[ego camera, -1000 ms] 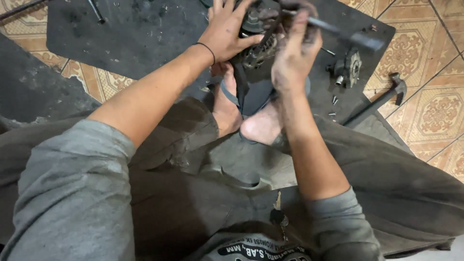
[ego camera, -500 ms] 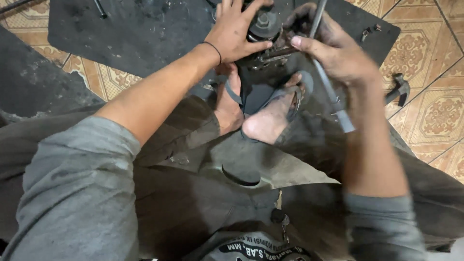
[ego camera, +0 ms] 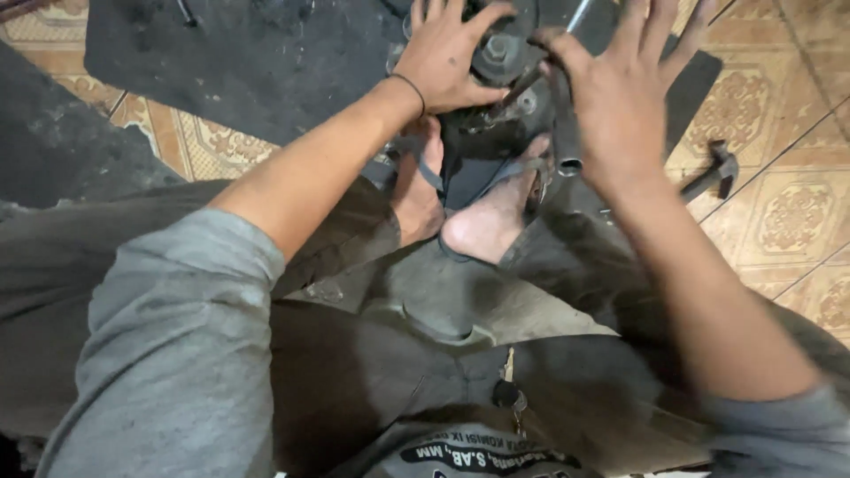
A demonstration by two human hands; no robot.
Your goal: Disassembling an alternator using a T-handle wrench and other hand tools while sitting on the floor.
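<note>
The left hand (ego camera: pixel 447 62) lay flat on top of a dark, greasy metal part (ego camera: pixel 496 133), fingers spread and bent over its round hub (ego camera: pixel 498 46). It pressed down more than it gripped. The right hand (ego camera: pixel 620 97) was mostly open, its fingers fanned wide. Its thumb and palm pushed against a metal pipe tool (ego camera: pixel 567 142) that ran from the hub down toward the person. Whether the hand really had hold of the pipe, I could not tell, for the hand was blurred.

Just under both hands, the metal part sat clamped between 2 bare feet (ego camera: pixel 460 204) in sandals. Under it all lay a black rubber mat (ego camera: pixel 248 53) on the tiled floor (ego camera: pixel 797 212). A hammer (ego camera: pixel 715 173) lay on the tiles, off to the right of the right hand.

To do this step well, I think the left hand needed to press hard so the part would not spin. The feet needed to squeeze tight. The right hand would do better with the fingers closed round the pipe, since an open palm on a greasy tool could slip. A slow, steady push looked safer than a jerk, with the toes so close.
</note>
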